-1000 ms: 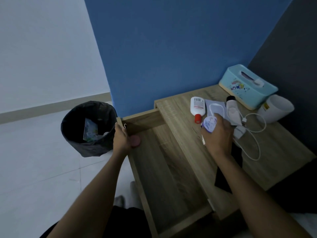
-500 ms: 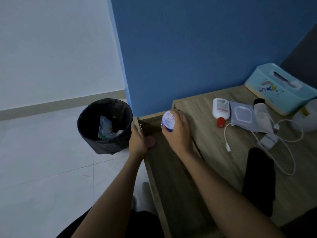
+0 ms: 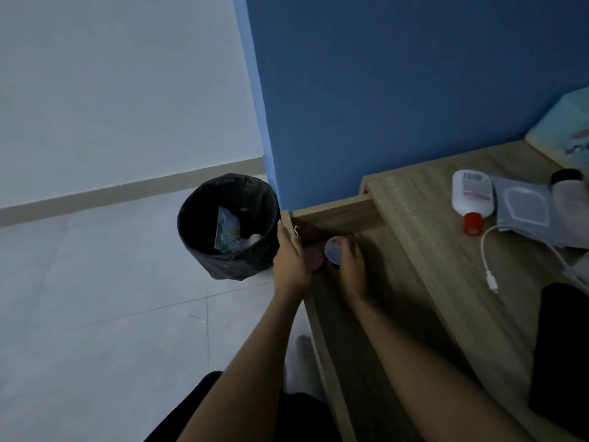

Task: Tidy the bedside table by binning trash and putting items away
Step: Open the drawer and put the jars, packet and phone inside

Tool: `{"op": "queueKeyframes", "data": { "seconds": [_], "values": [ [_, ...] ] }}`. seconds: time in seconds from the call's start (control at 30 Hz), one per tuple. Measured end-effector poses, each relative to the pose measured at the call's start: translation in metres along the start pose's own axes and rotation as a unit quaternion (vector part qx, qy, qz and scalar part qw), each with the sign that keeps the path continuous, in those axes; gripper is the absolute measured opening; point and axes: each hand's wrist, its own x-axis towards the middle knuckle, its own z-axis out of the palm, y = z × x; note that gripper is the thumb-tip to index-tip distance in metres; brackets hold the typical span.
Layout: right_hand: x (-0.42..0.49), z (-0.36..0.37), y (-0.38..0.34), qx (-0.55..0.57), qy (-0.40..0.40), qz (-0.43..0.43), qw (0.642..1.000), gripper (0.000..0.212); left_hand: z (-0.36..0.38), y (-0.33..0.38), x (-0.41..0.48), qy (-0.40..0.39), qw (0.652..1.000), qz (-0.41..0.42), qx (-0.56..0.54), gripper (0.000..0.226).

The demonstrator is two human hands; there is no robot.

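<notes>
Head-camera view looks down on a pulled-out, light wood-grain drawer [image 3: 376,301] of the bedside table [image 3: 424,218]. Right hand [image 3: 349,269] is lowered into the drawer's far left corner, its fingers curled around a small round container with a pale purple-and-white lid [image 3: 333,251]; the lid faces up just left of the knuckles, and whether the container's base touches the drawer floor cannot be told. Left hand [image 3: 291,260] grips the drawer's left side wall, fingers folded over the outer face and the thumb lying inside, almost touching the container. Just beyond those left fingers, on the pale tiled floor, stands a round bin lined with a black plastic bag [image 3: 228,224], with a crumpled green-and-white wrapper [image 3: 227,232] inside. Well to the right of the right hand, on the tabletop, lie a white squeeze bottle with a red cap [image 3: 472,199], a grey flat pouch [image 3: 526,208], a white charging cable [image 3: 487,250] and a black cloth-like item [image 3: 561,352].
</notes>
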Motion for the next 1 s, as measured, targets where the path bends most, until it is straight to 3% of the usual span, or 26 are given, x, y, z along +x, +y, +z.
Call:
{"op": "queueKeyframes", "data": {
  "seconds": [0.27, 0.37, 0.47, 0.6, 0.73, 0.9, 1.0],
  "values": [
    [0.004, 0.001, 0.002, -0.008, -0.011, -0.016, 1.000, 0.062, 0.002, 0.000, -0.001, 0.004, 1.000, -0.003, 0.007, 0.052],
    [0.003, -0.003, 0.001, -0.054, -0.029, -0.026, 0.998, 0.059, 0.002, -0.001, -0.001, 0.005, 1.000, 0.000, 0.010, 0.052],
    [0.006, -0.005, 0.001, -0.026, -0.042, -0.038, 0.998, 0.055, 0.001, -0.001, -0.001, 0.004, 1.000, 0.003, 0.012, 0.052],
    [0.003, -0.010, -0.006, -0.026, -0.038, -0.014, 0.999, 0.066, 0.001, 0.002, -0.001, 0.009, 1.000, -0.003, 0.015, 0.052],
    [-0.012, -0.034, -0.022, -0.075, -0.001, -0.032, 0.997, 0.072, -0.001, 0.002, -0.003, 0.009, 1.000, -0.005, 0.012, 0.051],
    [-0.035, -0.096, -0.056, -0.032, 0.023, -0.113, 0.993, 0.054, -0.002, 0.009, -0.017, 0.012, 0.999, -0.043, 0.011, 0.043],
    [-0.038, -0.148, -0.063, -0.023, 0.089, -0.146, 0.985, 0.048, -0.002, 0.020, -0.029, 0.000, 0.996, -0.079, 0.030, 0.036]
  ]
}}
